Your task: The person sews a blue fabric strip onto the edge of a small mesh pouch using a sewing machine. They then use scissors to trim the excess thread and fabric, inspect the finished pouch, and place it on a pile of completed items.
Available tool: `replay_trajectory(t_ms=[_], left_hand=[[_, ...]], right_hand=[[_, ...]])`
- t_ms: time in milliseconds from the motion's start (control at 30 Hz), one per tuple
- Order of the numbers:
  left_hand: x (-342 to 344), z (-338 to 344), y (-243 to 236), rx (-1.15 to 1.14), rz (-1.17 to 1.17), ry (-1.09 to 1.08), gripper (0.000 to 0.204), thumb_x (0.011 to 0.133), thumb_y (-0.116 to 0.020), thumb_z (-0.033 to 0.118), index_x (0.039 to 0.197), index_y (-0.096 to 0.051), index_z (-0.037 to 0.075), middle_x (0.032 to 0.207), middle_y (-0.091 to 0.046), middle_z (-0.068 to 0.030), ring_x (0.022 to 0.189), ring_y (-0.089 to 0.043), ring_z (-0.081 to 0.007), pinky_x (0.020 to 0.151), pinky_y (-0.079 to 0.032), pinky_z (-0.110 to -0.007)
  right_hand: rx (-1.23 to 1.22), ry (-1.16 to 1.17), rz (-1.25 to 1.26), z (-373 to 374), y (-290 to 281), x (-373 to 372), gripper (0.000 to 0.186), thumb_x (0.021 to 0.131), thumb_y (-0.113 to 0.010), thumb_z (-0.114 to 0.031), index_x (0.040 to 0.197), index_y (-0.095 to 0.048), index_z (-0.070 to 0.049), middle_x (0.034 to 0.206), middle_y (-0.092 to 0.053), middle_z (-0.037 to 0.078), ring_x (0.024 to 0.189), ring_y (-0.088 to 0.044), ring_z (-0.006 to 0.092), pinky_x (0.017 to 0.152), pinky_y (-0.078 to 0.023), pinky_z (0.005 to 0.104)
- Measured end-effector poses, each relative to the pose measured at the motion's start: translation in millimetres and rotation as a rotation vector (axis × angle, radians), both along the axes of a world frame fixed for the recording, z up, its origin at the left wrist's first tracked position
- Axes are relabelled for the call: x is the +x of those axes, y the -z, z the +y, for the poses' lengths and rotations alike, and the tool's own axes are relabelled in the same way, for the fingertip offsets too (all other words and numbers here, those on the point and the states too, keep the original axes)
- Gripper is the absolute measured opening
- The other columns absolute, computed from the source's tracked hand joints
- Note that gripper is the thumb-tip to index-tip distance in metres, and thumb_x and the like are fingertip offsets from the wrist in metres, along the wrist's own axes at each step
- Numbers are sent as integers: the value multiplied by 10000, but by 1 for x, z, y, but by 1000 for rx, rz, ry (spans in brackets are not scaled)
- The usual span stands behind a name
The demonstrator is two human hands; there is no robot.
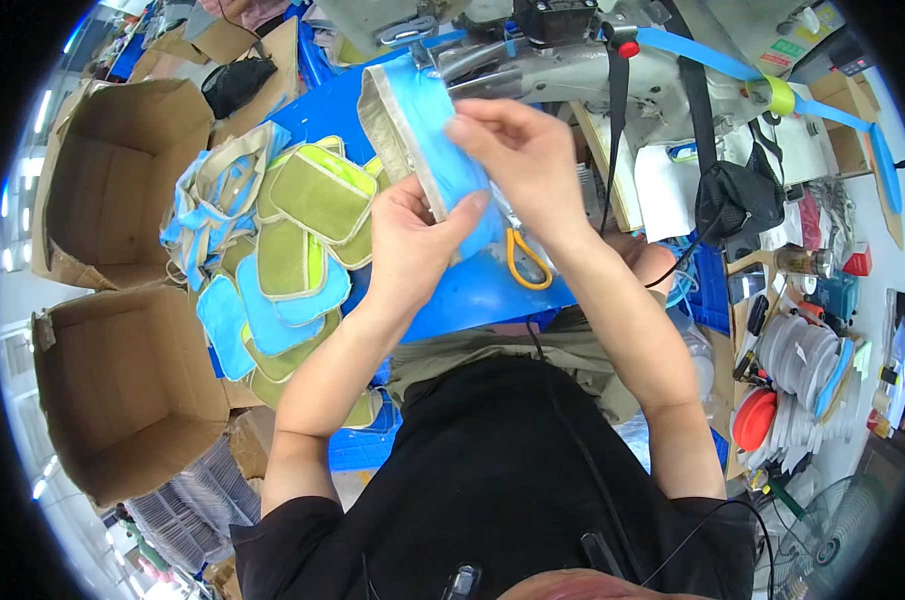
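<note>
Fingers of the left hand [413, 238] pinched a light-blue, beige-edged fabric band [435, 130] over the blue table [463, 308]; the right hand's [535, 172] closure was indeterminable. Band handling appeared unfinished; olive-and-blue fabric pads [325, 195] lay piled leftward.

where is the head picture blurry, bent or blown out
In the head view, the right hand looks a little soft, perhaps from motion; in the head view, fisheye distortion bows the lower cardboard box near the left rim, with black corners; also in the head view, strip lights at the far left glare white.
</note>
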State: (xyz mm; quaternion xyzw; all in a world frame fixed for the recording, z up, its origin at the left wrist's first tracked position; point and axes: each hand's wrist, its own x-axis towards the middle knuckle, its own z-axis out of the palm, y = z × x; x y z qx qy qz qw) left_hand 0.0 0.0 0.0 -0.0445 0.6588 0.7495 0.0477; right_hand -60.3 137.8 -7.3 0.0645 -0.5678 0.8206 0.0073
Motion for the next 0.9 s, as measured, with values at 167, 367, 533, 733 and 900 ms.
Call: replay_trajectory(t_ms=[167,367,533,733,900], left_hand=[[-5,-8,-4,-73,20,49,178,889,-746,15,1061,-714,-19,926,-755,-61,748,-676,-57,601,-524,-215],[-66,-41,-17,205,21,-69,227,943,-699,124,1134,-671,4,1019,-733,-87,856,-708,-128,637,-595,-280],[-108,-44,-26,117,56,-20,223,950,-695,160,1097,-667,-6,957,-726,-79,818,-721,-167,666,-629,-319],[-120,-48,-23,143,33,-45,212,960,-670,125,1111,-658,-24,975,-724,-89,829,-718,-181,706,-641,-351],[-132,-44,-24,277,51,-99,212,973,-655,121,1127,-644,-25,1003,-714,-97,858,-711,-187,738,-642,-378]], right_hand=[[-145,-88,-129,-15,-3,-10,256,906,-794,-120,1082,-738,57,952,-763,107,798,-697,100,688,-563,251],[-262,-133,-289,-18,-5,0,289,914,-795,-147,1121,-719,40,962,-754,93,794,-693,104,698,-565,253],[-345,-162,-360,-18,-5,5,297,939,-772,-175,1144,-703,27,988,-742,80,817,-696,109,708,-566,256],[-462,-211,-435,-19,-11,2,308,952,-758,-182,1172,-691,22,1020,-739,82,846,-703,123,732,-574,258],[-530,-207,-408,-22,-6,-1,316,957,-749,-167,1183,-676,41,1035,-737,97,871,-709,135,755,-589,273]])
